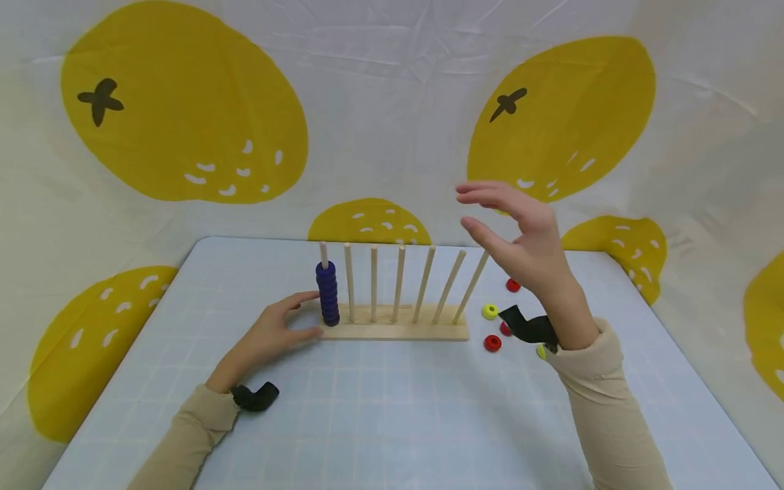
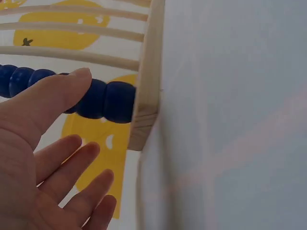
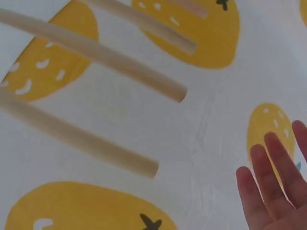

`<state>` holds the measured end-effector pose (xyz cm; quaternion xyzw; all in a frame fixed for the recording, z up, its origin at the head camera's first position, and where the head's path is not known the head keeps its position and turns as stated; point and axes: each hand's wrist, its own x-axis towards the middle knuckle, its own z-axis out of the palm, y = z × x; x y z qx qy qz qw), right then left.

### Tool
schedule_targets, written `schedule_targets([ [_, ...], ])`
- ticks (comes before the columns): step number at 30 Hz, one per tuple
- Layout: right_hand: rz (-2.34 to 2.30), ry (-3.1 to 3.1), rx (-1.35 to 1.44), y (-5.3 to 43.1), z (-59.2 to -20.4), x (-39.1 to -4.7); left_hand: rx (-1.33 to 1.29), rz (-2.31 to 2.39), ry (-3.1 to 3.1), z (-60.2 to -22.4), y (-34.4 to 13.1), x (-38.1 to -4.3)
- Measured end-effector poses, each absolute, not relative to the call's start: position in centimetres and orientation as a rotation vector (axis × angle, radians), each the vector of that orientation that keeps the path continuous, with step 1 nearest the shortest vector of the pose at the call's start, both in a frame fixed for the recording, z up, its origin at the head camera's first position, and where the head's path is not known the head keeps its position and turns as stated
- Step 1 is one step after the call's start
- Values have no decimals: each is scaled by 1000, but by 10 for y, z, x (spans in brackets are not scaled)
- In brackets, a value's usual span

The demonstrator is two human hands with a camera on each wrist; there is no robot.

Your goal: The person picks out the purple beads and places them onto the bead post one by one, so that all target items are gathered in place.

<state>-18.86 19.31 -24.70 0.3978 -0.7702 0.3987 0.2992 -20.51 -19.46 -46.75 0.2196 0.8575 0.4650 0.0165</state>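
Note:
A wooden bead stand (image 1: 392, 331) with several upright pegs stands on the table. Dark blue beads (image 1: 327, 294) are stacked on its leftmost peg; the other pegs are bare. My left hand (image 1: 278, 325) is at the stand's left end, thumb towards the front and fingers behind, loosely spread. In the left wrist view the thumb (image 2: 57, 98) overlaps the blue beads (image 2: 120, 101); whether it touches them I cannot tell. Up above the stand's right side, my right hand (image 1: 520, 235) is raised with nothing in it, its fingers (image 3: 276, 172) apart beyond the tips of the bare pegs (image 3: 134, 79).
Right of the stand lie loose beads: a red bead (image 1: 493, 343), another red bead (image 1: 513, 285) and a yellow-green bead (image 1: 490, 312), with more partly covered by the right wrist's black strap (image 1: 529, 327). A white fabric backdrop with yellow fruit (image 1: 184, 102) rises behind the table (image 1: 380, 415).

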Motion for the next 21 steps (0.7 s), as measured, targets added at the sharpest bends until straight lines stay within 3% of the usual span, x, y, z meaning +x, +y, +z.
schedule_targets([
  [9, 887, -2150, 649, 237, -276, -161, 900, 1237, 3006, -430, -226, -200],
  [21, 538, -2463, 420, 304, -329, -161, 724, 449, 3561, -391, -244, -183],
])
